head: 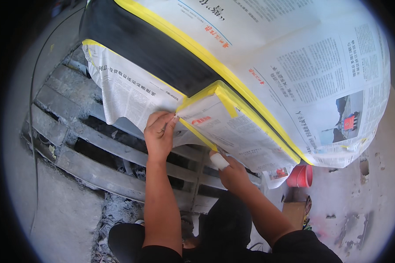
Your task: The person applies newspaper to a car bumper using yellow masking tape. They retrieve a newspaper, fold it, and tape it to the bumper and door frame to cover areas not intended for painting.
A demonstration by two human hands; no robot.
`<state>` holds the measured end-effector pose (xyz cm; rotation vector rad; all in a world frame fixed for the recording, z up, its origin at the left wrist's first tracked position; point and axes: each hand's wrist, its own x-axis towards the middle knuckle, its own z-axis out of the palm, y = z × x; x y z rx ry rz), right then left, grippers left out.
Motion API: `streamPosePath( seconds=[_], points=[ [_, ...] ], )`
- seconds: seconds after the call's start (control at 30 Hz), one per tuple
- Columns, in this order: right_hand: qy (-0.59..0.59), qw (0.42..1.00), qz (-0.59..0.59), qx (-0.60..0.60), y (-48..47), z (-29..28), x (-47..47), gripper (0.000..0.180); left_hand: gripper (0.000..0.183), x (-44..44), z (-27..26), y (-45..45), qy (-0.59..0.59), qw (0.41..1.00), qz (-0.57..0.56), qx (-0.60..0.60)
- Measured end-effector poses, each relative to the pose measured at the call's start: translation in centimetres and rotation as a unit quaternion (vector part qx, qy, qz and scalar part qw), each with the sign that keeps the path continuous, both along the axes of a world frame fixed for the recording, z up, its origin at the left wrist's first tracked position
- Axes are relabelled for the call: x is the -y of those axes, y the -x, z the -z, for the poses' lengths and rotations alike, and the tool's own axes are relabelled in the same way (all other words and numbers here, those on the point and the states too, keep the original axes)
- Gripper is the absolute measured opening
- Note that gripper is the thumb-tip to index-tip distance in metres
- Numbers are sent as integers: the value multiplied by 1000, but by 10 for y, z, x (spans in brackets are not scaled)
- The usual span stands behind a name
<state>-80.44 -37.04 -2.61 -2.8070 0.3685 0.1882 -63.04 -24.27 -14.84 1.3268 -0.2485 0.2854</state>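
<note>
Newspaper sheets [302, 65] edged with yellow masking tape [197, 49] cover a large curved body, perhaps a vehicle's. Between them a dark panel [144, 46] shows bare. My left hand [159, 131] pinches the edge of the paper and tape at the near corner of a papered, box-like part [237, 128]. My right hand [232, 171], with a white wrapping [219, 161] on a finger, has its fingertips at the lower end of a yellow tape strip [197, 133] along that part's edge. Whatever lies between the right fingers is hidden. A loose newspaper sheet [128, 85] hangs left of my left hand.
Beneath lies a floor grate of heavy bars [98, 171] with open gaps and debris. A thin cable [31, 115] runs along the concrete at left. To the right stand a red bucket [299, 176] and a cardboard box [293, 213].
</note>
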Motion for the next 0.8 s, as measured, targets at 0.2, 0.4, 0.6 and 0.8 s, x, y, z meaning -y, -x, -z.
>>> streamPosePath(
  seconds=[0.2,0.4,0.6,0.8],
  points=[
    [129,977,-92,140,-17,24,11,47,17,10,1,9,-65,992,-110,10],
    [137,980,-50,133,-16,27,8,45,14,33,-4,54,-22,999,-2,-36],
    [147,964,-102,197,-17,26,11,45,10,47,-9,45,-21,989,128,-67],
    [92,979,-92,158,-4,22,3,48,14,44,-18,41,-13,980,167,-106]
  ],
)
